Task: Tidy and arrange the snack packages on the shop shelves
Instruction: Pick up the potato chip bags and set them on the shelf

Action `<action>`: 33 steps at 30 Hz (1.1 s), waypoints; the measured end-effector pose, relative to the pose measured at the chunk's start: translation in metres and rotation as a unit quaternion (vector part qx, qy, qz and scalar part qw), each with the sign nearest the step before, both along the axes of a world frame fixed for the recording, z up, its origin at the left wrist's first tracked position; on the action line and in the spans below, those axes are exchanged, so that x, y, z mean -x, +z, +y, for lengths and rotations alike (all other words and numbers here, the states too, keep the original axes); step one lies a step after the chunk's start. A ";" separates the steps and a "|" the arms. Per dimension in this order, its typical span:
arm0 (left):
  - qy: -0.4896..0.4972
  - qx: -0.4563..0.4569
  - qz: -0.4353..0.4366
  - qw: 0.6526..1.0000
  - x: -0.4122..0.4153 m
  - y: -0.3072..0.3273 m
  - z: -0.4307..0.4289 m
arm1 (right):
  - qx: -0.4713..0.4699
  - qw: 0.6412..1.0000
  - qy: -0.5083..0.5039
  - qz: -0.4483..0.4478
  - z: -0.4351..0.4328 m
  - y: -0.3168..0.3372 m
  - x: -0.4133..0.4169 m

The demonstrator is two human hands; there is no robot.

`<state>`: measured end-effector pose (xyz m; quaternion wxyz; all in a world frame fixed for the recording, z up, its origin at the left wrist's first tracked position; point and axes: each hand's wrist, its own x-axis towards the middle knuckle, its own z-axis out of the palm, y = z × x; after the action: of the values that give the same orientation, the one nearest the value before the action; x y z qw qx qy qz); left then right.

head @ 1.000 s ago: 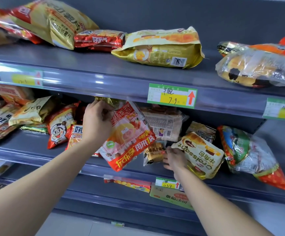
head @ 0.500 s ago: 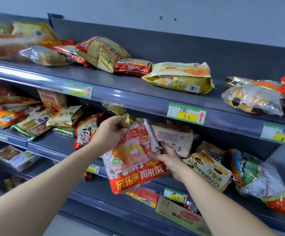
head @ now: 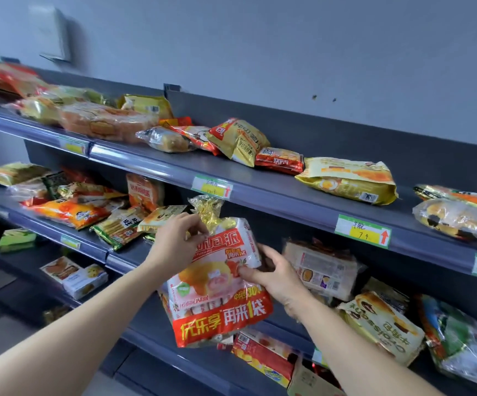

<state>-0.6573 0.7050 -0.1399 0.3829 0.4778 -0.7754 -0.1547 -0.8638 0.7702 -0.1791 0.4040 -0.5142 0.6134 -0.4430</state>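
—Holding the pie bag (head: 217, 287), both of them? And where is it?
—Yes, both. It's in the air in front of the middle shelf (head: 123, 257), slightly tilted. Red band at the bottom, gold crimped top (head: 207, 208) just below the rail of the top shelf (head: 217, 170).
—Fingers, quick.
—The left hand (head: 174, 244) is at the upper left, fingers curled, pinching the bag right under the gold crimp. The right hand (head: 274, 277) is on the right edge, thumb pressed on the printed front, other fingers wrapped round behind. Firm hold on both sides.
—Neighbours?
—A clear-wrapped pack (head: 323, 270) sits on the middle shelf just right of the right hand. The croissant bag (head: 383, 327) is lower right, print upside down. Left of the left hand is a jumble of packs; a green-edged cracker pack (head: 120, 228) is the nearest, the rest is blurred.
—Below?
—A red-and-yellow pack (head: 263, 358) on the shelf under the bag, partly hidden by it. A white box (head: 74, 277) sits well to the left.
—Top shelf?
—A yellow bag (head: 348, 181) lies flat, with a small red pack (head: 278, 160) just beside its left end. There's a price tag (head: 363, 231) on the rail, handwritten 7.9, with a red arrow.
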 end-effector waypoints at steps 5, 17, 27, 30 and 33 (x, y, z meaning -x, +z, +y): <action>0.052 0.005 0.019 0.998 -0.053 0.008 0.003 | 0.030 0.999 -0.004 -0.018 -0.002 0.018 -0.056; 0.026 -0.308 0.205 0.929 -0.150 0.026 -0.008 | 0.124 0.992 -0.031 -0.008 -0.014 0.051 -0.134; -0.058 -0.325 0.284 0.900 -0.143 0.067 -0.033 | 0.190 0.975 -0.083 -0.080 -0.044 0.095 -0.131; -0.060 -0.293 0.325 0.897 -0.122 0.089 -0.054 | 0.201 0.972 -0.090 -0.079 -0.058 0.121 -0.115; -0.062 -0.267 0.361 0.892 -0.101 0.108 -0.079 | 0.186 0.976 -0.073 -0.088 -0.079 0.142 -0.092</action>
<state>-0.5567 0.6264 -0.0316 0.4840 0.4243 -0.5414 -0.5409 -0.7716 0.6909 -0.0368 0.3203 -0.4933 0.5178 -0.6212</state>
